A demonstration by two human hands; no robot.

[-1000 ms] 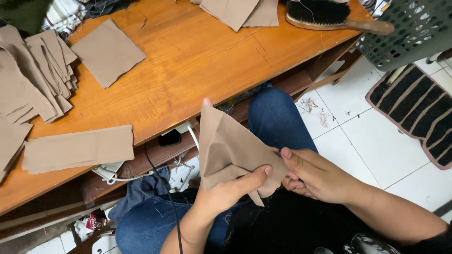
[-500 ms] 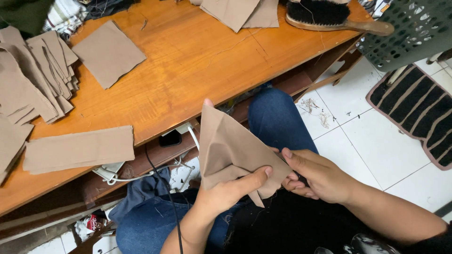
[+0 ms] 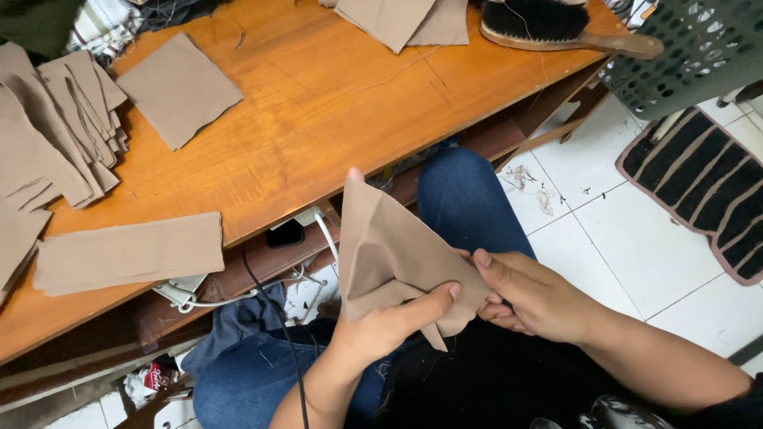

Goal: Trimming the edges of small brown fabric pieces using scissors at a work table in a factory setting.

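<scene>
A folded tan fabric piece [image 3: 389, 246] is held up over my lap, below the table's edge. My left hand [image 3: 381, 330] grips it from underneath, thumb across the lower edge and a fingertip showing at the top corner. My right hand [image 3: 528, 298] pinches the piece's right corner. Both hands are closed on the same piece.
The wooden table [image 3: 318, 103] carries a tan fabric square [image 3: 179, 87], a stack of cut tan pieces [image 3: 56, 135], a long folded strip [image 3: 131, 253], more pieces [image 3: 405, 20] at the top and a wooden brush [image 3: 556, 24]. A grey basket [image 3: 699, 48] and striped mat [image 3: 707, 183] are on the right.
My right hand has shifted slightly along the fabric's right corner. The piece and my left hand stay almost in place.
</scene>
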